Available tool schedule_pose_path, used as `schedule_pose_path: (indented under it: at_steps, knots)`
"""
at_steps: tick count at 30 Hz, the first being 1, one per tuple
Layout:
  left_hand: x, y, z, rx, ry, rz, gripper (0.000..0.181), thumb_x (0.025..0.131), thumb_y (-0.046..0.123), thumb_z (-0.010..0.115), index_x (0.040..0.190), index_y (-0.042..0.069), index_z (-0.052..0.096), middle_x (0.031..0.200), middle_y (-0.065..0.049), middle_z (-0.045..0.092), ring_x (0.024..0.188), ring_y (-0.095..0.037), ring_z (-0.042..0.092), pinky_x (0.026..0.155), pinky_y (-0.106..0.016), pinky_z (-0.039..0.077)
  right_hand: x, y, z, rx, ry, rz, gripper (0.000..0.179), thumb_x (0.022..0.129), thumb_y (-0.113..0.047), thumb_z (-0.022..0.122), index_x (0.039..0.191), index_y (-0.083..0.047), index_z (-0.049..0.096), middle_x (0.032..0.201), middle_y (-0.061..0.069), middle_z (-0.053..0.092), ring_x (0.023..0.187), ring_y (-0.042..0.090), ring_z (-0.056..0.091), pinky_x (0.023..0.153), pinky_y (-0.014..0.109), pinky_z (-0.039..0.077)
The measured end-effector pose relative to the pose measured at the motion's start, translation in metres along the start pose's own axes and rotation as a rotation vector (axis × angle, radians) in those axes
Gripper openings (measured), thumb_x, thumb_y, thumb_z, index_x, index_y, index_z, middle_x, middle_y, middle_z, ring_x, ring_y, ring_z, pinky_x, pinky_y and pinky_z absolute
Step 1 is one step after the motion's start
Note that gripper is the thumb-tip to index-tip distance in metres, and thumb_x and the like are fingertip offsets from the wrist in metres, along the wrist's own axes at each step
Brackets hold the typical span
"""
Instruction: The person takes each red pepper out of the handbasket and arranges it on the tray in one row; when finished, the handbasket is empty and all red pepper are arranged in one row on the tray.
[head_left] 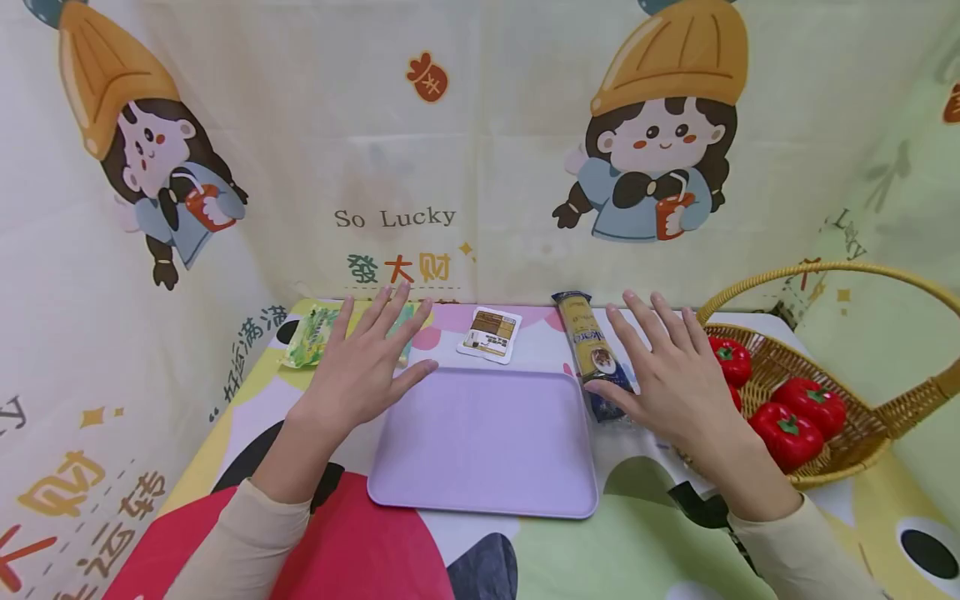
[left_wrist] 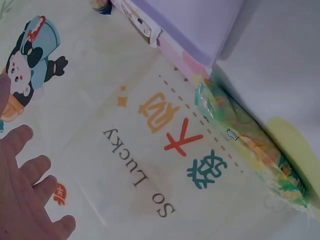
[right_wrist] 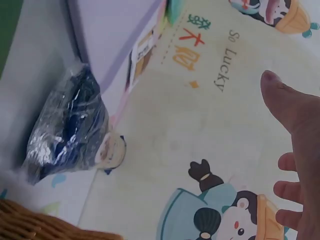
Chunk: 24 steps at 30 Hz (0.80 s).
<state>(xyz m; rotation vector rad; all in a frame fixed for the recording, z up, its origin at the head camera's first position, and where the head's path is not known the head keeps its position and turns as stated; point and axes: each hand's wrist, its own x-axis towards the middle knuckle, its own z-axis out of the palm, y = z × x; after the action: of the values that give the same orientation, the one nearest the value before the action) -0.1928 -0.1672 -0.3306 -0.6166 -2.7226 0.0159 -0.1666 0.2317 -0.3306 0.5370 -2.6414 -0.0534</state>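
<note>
My left hand (head_left: 358,367) is raised with its fingers spread, holding nothing. In the head view it overlaps a green and yellow packet (head_left: 309,335) at the back left. My right hand (head_left: 671,379), likewise spread and holding nothing, appears beside a long blue and gold packet (head_left: 592,346) that lies at the right of a lilac tray (head_left: 483,442). Behind the tray lies a small white and brown sachet (head_left: 491,335). The left wrist view shows the green and yellow packet close to a tray corner; the right wrist view shows the blue packet's clear crinkled end (right_wrist: 70,125).
A wicker basket (head_left: 862,446) with a tall handle stands at the right, with several red bell peppers (head_left: 786,436) inside. A printed cloth (head_left: 360,542) covers the table. Behind and at the sides hangs a cartoon-printed curtain (head_left: 517,167).
</note>
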Motion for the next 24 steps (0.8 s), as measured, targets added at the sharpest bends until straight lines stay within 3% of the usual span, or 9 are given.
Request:
schedule_pose_path:
  at_steps: [4, 11, 15, 24]
  knots:
    - [-0.003, 0.001, 0.004, -0.021, -0.008, 0.005, 0.083, 0.098, 0.064, 0.053, 0.165, 0.029, 0.021, 0.173, -0.007, 0.011, 0.16, -0.028, 0.004, 0.125, -0.062, -0.001, -0.007, 0.007, -0.005, -0.014, 0.024, -0.018, 0.102, 0.083, -0.068, 0.07, 0.161, -0.015, 0.034, 0.169, 0.015, 0.024, 0.155, 0.042, 0.019, 0.126, 0.06, 0.007]
    - [-0.006, 0.002, 0.009, -0.026, -0.028, 0.008, 0.084, 0.097, 0.065, 0.053, 0.165, 0.031, 0.019, 0.173, -0.006, 0.012, 0.16, -0.028, 0.005, 0.125, -0.062, 0.0, -0.023, 0.016, -0.009, -0.015, 0.061, -0.036, 0.1, 0.082, -0.067, 0.071, 0.16, -0.015, 0.036, 0.166, 0.016, 0.03, 0.146, 0.044, 0.033, 0.115, 0.063, 0.03]
    - [-0.005, 0.001, 0.009, -0.031, -0.015, 0.013, 0.083, 0.097, 0.064, 0.054, 0.165, 0.03, 0.021, 0.173, -0.006, 0.014, 0.16, -0.029, 0.007, 0.125, -0.063, 0.002, -0.032, 0.022, -0.012, -0.005, 0.098, -0.048, 0.098, 0.083, -0.067, 0.068, 0.16, -0.016, 0.036, 0.164, 0.017, 0.034, 0.142, 0.045, 0.036, 0.112, 0.063, 0.032]
    - [-0.006, 0.001, 0.012, -0.062, -0.036, 0.005, 0.083, 0.098, 0.063, 0.054, 0.165, 0.031, 0.019, 0.173, -0.005, 0.012, 0.16, -0.028, 0.005, 0.124, -0.064, 0.001, -0.046, 0.035, -0.013, 0.032, 0.162, -0.075, 0.09, 0.094, -0.079, 0.04, 0.158, -0.015, 0.041, 0.16, 0.017, 0.04, 0.138, 0.046, 0.038, 0.111, 0.064, 0.032]
